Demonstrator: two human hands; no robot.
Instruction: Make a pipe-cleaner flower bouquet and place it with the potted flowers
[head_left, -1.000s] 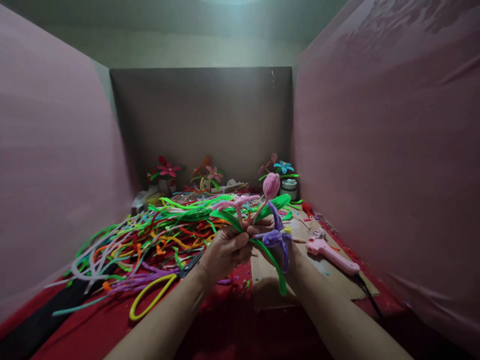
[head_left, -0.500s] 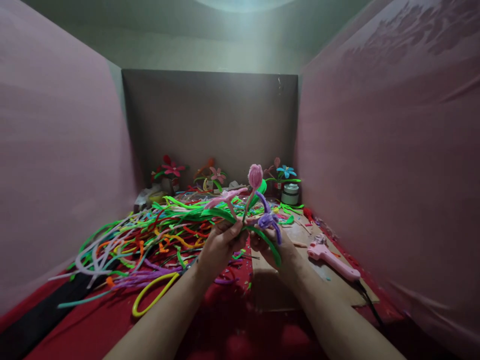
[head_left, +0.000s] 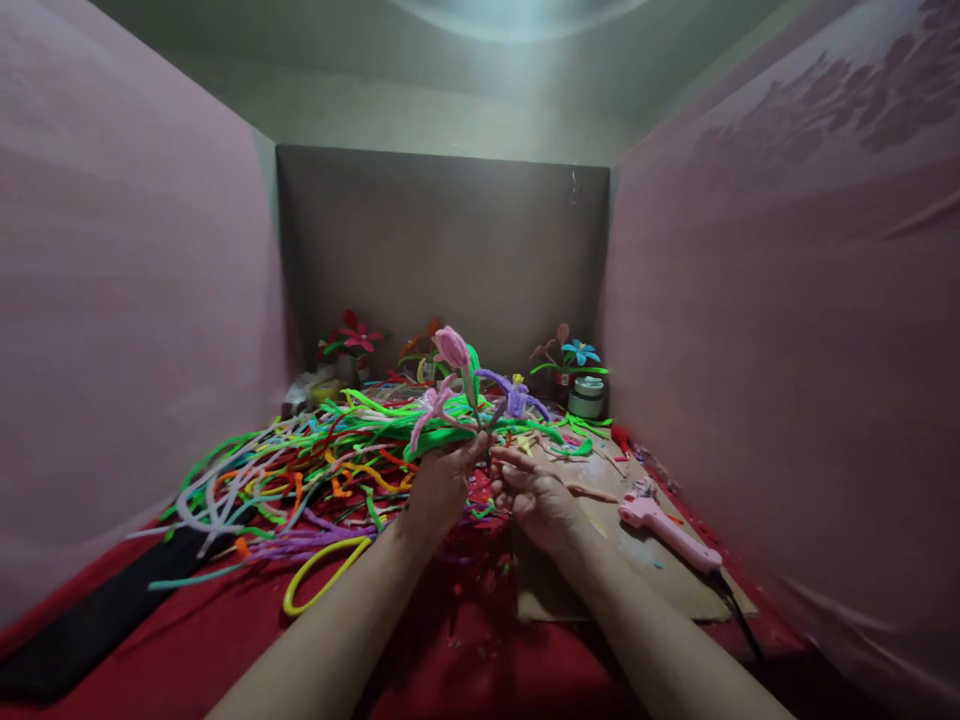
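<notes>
My left hand [head_left: 444,488] is closed around the stems of a small bunch of pipe-cleaner flowers, pinching them between thumb and fingers. In the bunch are a pink tulip-like bud [head_left: 452,347] at the top, a pink open flower [head_left: 435,402] at the left, and a purple flower [head_left: 516,400] with a yellow centre at the right. Green fuzzy leaves [head_left: 442,437] spread out below the blooms. My right hand [head_left: 541,505] has its fingers curled, the fingertips at the lower stems just beside the left thumb. The stem ends are mostly hidden by the fingers.
Loose coloured pipe cleaners [head_left: 322,470] are heaped on the red cloth [head_left: 420,660] at left. Yellow-handled scissors [head_left: 300,590] lie near my left forearm. A pink corded glue gun [head_left: 671,530] rests on cardboard [head_left: 551,590] at right. Finished flowers [head_left: 581,352] and a lidded jar [head_left: 586,397] stand behind.
The bunch has turned in my left hand: the bud leans left and the purple flower now stands higher at the right. My right hand has come lower on the stems. The view has shifted slightly.
</notes>
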